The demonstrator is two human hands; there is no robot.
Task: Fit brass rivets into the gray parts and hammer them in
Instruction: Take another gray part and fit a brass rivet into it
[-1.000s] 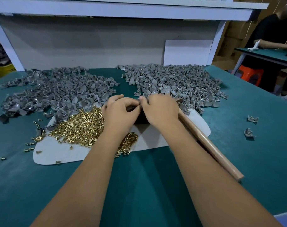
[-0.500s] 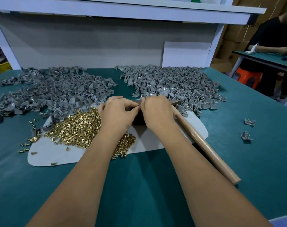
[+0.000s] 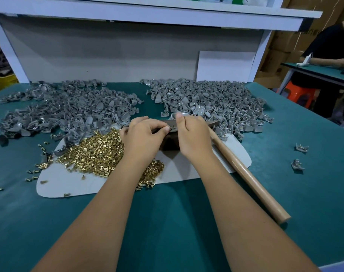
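Observation:
My left hand (image 3: 141,137) and my right hand (image 3: 190,134) meet over a dark metal block (image 3: 170,144) on the white mat (image 3: 73,179). Between their fingertips sits a small gray part with a brass rivet (image 3: 172,127); the left fingers pinch it and the right fingers hold its other side. A heap of brass rivets (image 3: 96,154) lies left of my left hand. Two big piles of gray parts (image 3: 65,110) (image 3: 212,103) spread behind. The hammer's wooden handle (image 3: 249,179) lies under and right of my right wrist; its head is mostly hidden.
Two loose gray parts (image 3: 301,148) (image 3: 297,164) lie on the green tabletop (image 3: 187,222) at the right. Stray rivets (image 3: 34,171) dot the left side. A white backboard and shelf (image 3: 128,55) close the rear. Another person sits at a table (image 3: 324,73) far right.
My hands have parted slightly at the fingertips, showing the gray part and rivet between them. The view has tipped down a little; nothing else on the table has moved.

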